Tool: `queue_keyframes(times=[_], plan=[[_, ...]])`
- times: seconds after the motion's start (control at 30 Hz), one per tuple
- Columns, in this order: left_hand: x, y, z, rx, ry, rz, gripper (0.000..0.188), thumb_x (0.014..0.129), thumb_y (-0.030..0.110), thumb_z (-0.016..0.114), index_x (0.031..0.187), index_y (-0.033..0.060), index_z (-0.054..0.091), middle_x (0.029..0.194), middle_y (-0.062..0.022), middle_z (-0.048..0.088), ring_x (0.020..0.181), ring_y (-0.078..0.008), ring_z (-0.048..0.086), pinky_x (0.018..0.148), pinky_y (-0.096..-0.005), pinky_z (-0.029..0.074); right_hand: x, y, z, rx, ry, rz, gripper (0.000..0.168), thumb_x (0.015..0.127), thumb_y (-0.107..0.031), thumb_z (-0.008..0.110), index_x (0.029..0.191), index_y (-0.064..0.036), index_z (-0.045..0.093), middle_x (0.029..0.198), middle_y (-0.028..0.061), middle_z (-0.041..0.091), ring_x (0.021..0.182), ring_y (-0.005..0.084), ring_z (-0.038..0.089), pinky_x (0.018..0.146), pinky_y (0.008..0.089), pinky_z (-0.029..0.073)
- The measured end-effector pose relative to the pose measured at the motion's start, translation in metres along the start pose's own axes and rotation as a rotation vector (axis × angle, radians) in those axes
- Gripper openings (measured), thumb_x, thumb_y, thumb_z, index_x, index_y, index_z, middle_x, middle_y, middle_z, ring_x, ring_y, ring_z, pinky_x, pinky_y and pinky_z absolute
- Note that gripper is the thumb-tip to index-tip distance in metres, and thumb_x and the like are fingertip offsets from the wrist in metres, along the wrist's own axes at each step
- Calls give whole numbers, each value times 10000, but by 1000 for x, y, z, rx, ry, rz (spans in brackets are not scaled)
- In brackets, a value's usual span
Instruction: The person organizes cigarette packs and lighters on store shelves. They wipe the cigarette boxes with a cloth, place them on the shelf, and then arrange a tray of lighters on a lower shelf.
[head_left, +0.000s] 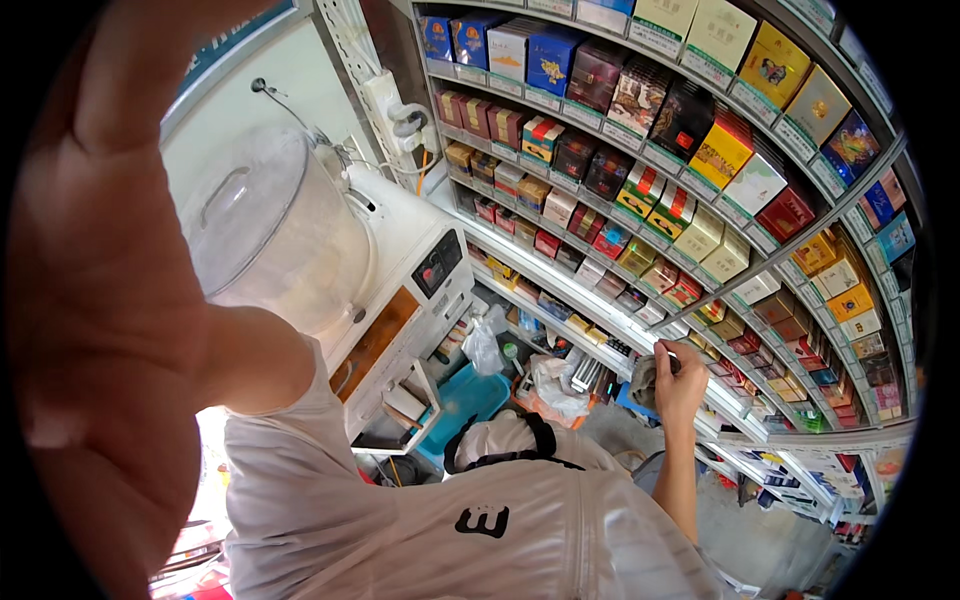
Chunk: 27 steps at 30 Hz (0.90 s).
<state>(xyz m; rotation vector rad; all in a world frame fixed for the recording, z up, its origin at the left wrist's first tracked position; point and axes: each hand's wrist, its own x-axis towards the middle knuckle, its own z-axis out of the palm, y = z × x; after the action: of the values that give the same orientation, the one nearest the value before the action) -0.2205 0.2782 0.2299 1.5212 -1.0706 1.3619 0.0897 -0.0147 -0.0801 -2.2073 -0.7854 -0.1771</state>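
My left hand (97, 315) looms very large and dark along the left side, close to the camera. Its fingertips are cut off, so I cannot tell whether it touches anything. At the right, my right hand (681, 381) pinches a bunched grey cloth (643, 384), part of which is hidden behind the fingers. This hand is just in front of the lower shelf edge of a cigarette display rack (765, 281). Rows of cigarette packs (600, 165) in many colours stand above and beyond it.
A white machine (397, 225) carries a large clear lidded tub (300, 247) at the left. Below stand a teal plastic bin (469, 397) and plastic bags (555, 386). A power strip (390, 105) with plugged cables hangs at the rack's left end.
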Motion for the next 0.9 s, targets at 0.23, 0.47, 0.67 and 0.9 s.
queue_keyframes(times=[0.23,0.47,0.67,0.9], plan=[[-65,-82,24,415,168,-149,208,1011,65,549,1175,-18,647,1207,-197,678,985,-256,702,903,-390,556,0,38,12,718,-162,616,213,973,-251,698,963,-38,698,888,31,691,810,212,660,768,336,519],[-234,-203,58,480,33,-1084,270,975,81,671,1238,21,663,1236,-116,682,1016,-188,689,890,-306,543,43,-25,-9,1323,-234,801,246,884,-75,608,1123,-16,604,1121,95,669,1026,240,658,945,361,533],[-275,-267,76,585,-124,-1079,529,969,94,665,1473,54,507,1430,-168,499,1097,-265,634,929,-360,538,115,-72,26,725,19,42,395,871,34,605,1246,-55,688,1301,132,638,1160,269,637,1016,349,485],[-281,-305,83,825,-242,-1057,516,901,-16,625,1399,20,495,1314,-207,476,1053,-445,587,868,-467,512,173,-105,92,-38,77,-681,482,751,117,648,1213,-20,670,1409,195,551,1203,399,581,984,464,518]])
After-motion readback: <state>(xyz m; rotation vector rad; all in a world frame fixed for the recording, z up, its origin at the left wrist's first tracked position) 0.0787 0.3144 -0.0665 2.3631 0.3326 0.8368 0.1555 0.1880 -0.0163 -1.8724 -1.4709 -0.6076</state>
